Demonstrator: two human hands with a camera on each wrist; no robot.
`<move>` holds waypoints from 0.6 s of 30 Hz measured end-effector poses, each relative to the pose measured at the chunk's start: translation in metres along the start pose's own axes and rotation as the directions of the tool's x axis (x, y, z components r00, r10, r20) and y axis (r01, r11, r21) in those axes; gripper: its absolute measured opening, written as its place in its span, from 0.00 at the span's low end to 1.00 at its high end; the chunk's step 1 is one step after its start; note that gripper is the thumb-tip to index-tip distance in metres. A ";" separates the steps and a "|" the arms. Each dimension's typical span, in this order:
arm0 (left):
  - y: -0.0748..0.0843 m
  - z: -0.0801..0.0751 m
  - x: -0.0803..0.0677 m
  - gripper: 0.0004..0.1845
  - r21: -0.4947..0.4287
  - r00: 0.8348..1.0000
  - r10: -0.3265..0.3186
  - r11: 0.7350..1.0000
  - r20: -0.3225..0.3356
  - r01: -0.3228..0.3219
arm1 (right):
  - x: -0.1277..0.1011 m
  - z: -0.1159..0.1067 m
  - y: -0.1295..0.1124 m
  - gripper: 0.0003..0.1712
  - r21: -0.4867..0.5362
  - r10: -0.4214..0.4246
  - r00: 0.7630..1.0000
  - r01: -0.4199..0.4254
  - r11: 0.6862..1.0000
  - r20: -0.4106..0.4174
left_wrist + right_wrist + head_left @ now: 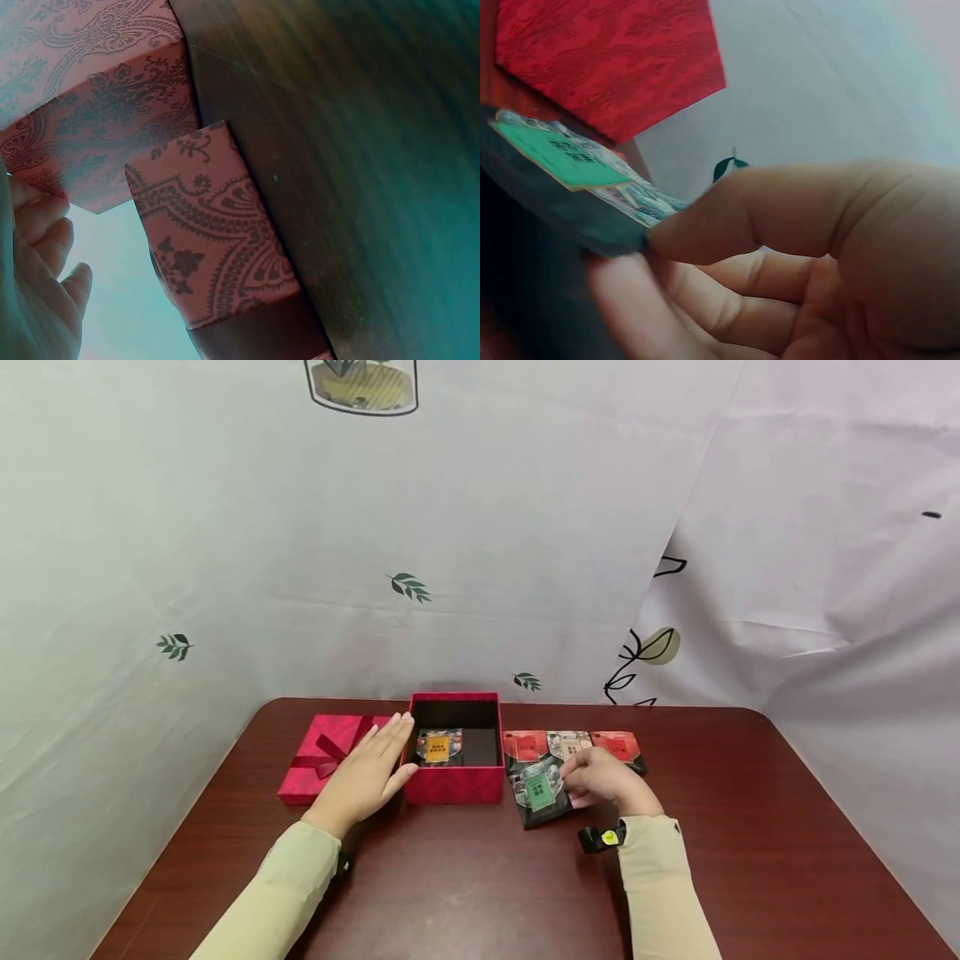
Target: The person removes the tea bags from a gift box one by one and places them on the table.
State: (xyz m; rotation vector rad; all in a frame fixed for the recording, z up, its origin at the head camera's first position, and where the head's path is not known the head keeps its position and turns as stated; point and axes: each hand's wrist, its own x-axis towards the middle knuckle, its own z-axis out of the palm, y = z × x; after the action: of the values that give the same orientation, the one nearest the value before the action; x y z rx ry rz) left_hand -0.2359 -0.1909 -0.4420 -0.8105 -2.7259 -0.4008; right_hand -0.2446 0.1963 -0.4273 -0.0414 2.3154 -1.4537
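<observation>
My right hand (606, 778) pinches the right edge of a dark sachet with a green label (538, 790) between thumb and fingers. In the right wrist view this sachet (574, 161) is tilted, its edge gripped by the thumb and a finger. My left hand (367, 777), its fingers straight, lies against the left side of an open red patterned box (453, 787). Inside the box, on the left, is a sachet with an orange label (438, 748). Something pinkish under my right hand is mostly hidden.
Left of the box lies a red lid (311, 758) with a dark red ribbon, partly behind my left hand. To the right, a red-labelled sachet (525, 745), a pale one (567, 743) and another red one (618, 747) form a row. A printed cloth (480, 527) hangs behind the table (465, 877).
</observation>
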 end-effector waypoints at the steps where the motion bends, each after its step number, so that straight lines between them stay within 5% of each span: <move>1: 0.000 0.000 0.000 0.38 0.000 1.000 -0.002 1.000 0.003 0.002 | 0.001 0.001 0.001 0.11 -0.004 0.007 1.000 -0.007 1.000 0.013; 18: 0.000 -0.001 0.001 0.39 -0.002 1.000 -0.008 1.000 0.012 0.008 | 0.006 0.021 0.006 0.07 -0.004 0.115 0.993 -0.115 0.993 0.035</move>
State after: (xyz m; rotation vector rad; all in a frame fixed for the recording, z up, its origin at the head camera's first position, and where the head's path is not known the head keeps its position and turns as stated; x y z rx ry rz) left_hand -0.2360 -0.1905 -0.4411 -0.8055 -2.7410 -0.4023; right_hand -0.2420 0.1798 -0.4418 0.0643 2.2523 -1.3824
